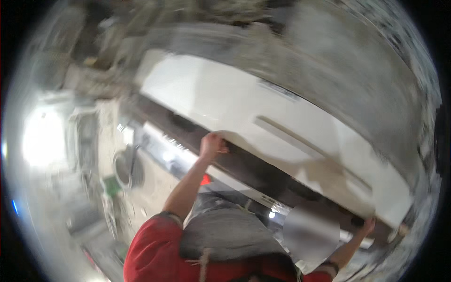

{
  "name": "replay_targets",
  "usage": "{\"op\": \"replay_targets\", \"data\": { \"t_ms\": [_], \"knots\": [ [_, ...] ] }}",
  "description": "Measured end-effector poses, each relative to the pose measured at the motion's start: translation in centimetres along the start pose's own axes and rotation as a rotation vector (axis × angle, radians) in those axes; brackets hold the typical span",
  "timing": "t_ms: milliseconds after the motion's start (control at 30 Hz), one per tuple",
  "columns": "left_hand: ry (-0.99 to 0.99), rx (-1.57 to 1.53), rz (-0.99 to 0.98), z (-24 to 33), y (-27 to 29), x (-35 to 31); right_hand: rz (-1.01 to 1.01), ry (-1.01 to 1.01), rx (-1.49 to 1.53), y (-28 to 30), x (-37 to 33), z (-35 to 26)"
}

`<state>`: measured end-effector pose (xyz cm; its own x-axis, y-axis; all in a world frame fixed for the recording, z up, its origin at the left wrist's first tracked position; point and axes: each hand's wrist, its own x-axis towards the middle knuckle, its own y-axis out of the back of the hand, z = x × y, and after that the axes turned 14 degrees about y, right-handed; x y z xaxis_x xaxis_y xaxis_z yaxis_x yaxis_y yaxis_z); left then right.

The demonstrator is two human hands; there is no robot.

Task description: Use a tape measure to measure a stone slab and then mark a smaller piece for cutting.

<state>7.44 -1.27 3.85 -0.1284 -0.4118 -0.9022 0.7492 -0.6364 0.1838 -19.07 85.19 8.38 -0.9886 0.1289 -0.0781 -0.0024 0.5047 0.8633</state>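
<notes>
A long white panel (206, 89) lies slantwise in front of me, from upper left to lower right. On top of it rests a narrow pale strip (291, 136). My left hand (213, 146) is closed at the panel's near edge, left of the middle. Farther right, my right hand (369, 226) grips the same near edge close to the panel's right end. Along that edge, under the panel, runs a dark brown band (253, 169). Motion blur smears the picture, so the finger details are soft.
Between my body and the dark band is a shiny metallic strip (169, 152). To the left on the pale floor stand a round bucket-like container (123, 168) and a green object (111, 185). A large grey surface (352, 61) lies beyond the panel.
</notes>
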Motion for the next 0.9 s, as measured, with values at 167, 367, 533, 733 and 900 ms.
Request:
{"op": "replay_targets", "data": {
  "t_ms": [167, 367, 533, 733, 900],
  "knots": [
    [-0.043, -0.072, 0.037, 2.6, 5.8, -2.2, -0.039, -0.181, -0.321, -5.3, 5.3, 3.0],
    [-0.034, -0.049, 0.022, 3.1, 6.8, -1.4, -0.018, -0.141, -0.249, -4.9, 4.8, 1.2],
    [-0.040, -0.071, -0.039, 3.0, 5.6, -1.1, -0.170, 0.131, -0.570, -7.0, 1.1, -5.0],
    [-0.456, 0.231, 0.548, -1.1, 13.4, -2.3, -0.325, 0.878, -0.214, -20.0, -18.3, -40.2],
    [0.050, 0.371, 1.409, -13.2, 24.0, -1.3, -0.480, 1.153, -0.343, -21.2, -20.6, -45.9]
  ]
}}
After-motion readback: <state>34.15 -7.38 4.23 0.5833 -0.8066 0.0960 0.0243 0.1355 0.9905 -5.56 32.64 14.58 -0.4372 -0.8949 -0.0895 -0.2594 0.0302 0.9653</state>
